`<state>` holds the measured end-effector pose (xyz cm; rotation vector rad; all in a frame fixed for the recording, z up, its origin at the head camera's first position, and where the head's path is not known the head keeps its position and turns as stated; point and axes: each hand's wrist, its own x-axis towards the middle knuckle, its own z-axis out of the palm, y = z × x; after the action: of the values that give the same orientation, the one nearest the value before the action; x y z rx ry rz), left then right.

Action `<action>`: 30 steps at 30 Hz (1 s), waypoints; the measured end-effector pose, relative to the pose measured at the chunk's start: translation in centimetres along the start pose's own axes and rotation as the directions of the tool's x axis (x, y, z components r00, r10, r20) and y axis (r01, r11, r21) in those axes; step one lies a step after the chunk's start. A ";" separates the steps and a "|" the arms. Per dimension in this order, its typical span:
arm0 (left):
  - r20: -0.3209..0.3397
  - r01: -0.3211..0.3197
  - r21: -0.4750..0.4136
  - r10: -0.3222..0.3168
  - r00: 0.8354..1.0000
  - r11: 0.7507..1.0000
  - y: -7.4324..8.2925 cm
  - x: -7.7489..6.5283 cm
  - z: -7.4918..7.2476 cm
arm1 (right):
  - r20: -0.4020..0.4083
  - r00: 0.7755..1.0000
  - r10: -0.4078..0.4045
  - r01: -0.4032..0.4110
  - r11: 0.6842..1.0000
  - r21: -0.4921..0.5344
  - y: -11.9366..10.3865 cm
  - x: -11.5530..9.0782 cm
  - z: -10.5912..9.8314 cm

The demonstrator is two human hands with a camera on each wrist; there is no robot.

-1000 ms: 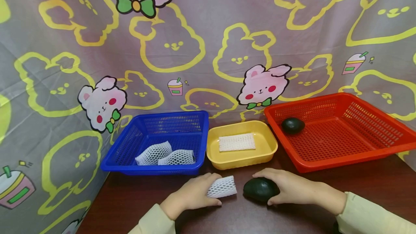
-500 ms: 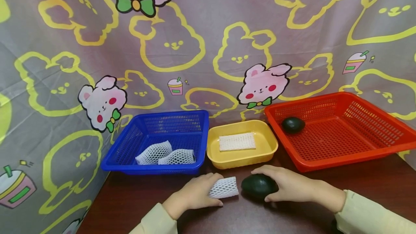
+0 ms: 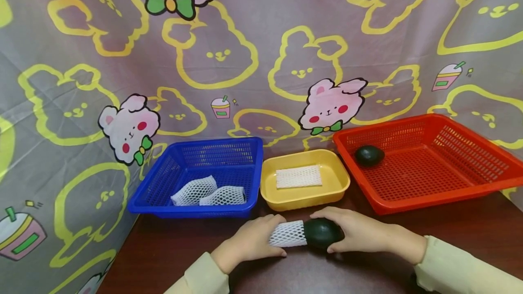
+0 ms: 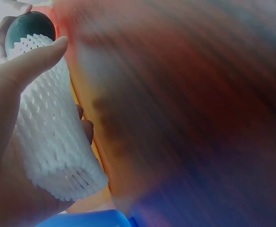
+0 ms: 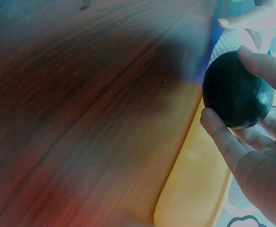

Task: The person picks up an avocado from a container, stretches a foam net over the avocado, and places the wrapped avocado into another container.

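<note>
My left hand grips a white foam net sleeve, thumb on one side and fingers on the other. In the left wrist view the near end of the sleeve gapes as an oval. My right hand holds a dark green avocado by its right end. The avocado's left tip meets the sleeve's mouth; in the left wrist view the avocado shows just past the net's jagged rim. In the right wrist view, thumb and fingers wrap the avocado.
Behind the left hand stands a blue basket with two netted items in it. A yellow tray in the middle holds a flat foam net. On the right, a red basket contains another avocado.
Both hands have come closer together. The gap between sleeve and avocado has gone, and the avocado's tip now meets the sleeve's opening. The baskets and tray stay where they were.
</note>
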<state>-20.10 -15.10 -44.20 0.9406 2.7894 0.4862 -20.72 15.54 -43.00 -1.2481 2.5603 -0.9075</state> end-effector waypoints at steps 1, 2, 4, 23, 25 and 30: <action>0.000 -0.002 -0.001 0.002 1.000 1.000 0.1 0.1 0.0 | -0.001 1.000 -0.003 0.003 1.000 -0.002 0.0 0.0 0.1; 0.001 -0.002 -0.004 0.002 1.000 1.000 0.2 0.2 -0.1 | -0.001 1.000 -0.004 0.004 1.000 -0.002 0.0 0.1 0.1; 0.005 -0.001 -0.010 0.001 1.000 1.000 0.4 0.3 -0.1 | -0.003 1.000 -0.003 0.003 1.000 -0.004 0.1 0.1 0.2; 0.001 -0.059 -0.031 0.060 0.998 0.998 1.2 1.3 0.6 | 0.014 1.000 0.007 -0.008 0.999 0.053 0.1 0.6 0.9; -0.001 -0.064 -0.021 0.064 0.998 0.998 1.3 1.4 0.7 | 0.014 1.000 0.005 -0.006 0.998 0.062 0.1 0.7 1.0; -0.014 -0.069 0.012 0.069 0.998 0.998 1.5 1.6 0.8 | 0.014 1.000 -0.001 0.000 0.997 0.077 0.0 1.0 1.3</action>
<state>-20.36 -12.79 -44.46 1.0422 2.7828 0.4891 -20.87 14.24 -43.91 -1.2288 2.4889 -0.9838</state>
